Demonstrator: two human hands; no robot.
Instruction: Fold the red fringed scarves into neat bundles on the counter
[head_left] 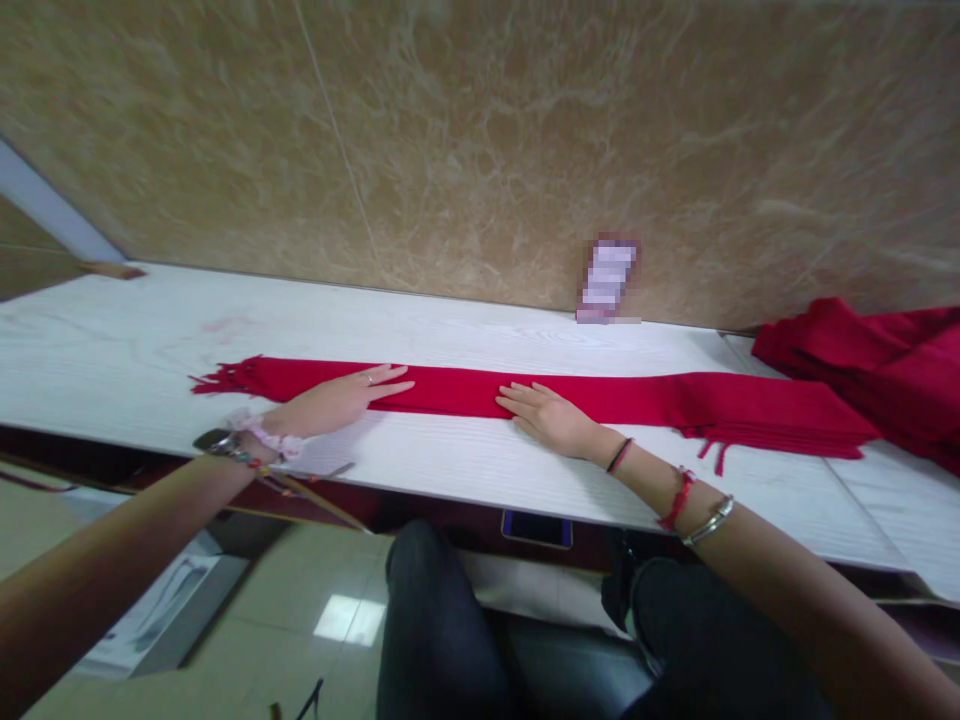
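A long red scarf (450, 390) lies stretched in a narrow strip across the white table, with tassels at its left end. My left hand (341, 397) rests on it towards that end, fingers apart and stretched to the right. Further right, my right hand (551, 415) lies flat on the strip, its fingers extended to the left. Neither hand grips the cloth. At the right, the strip reaches a layered stack of red scarves (780, 415), where a few tassels hang over the front side.
A heap of red cloth (900, 365) sits at the right end of the white table (465, 460). A blurred-out upright item (609, 278) leans on the marbled wall. Below the tabletop are a phone (537, 528) and, on the floor, a white box (161, 620).
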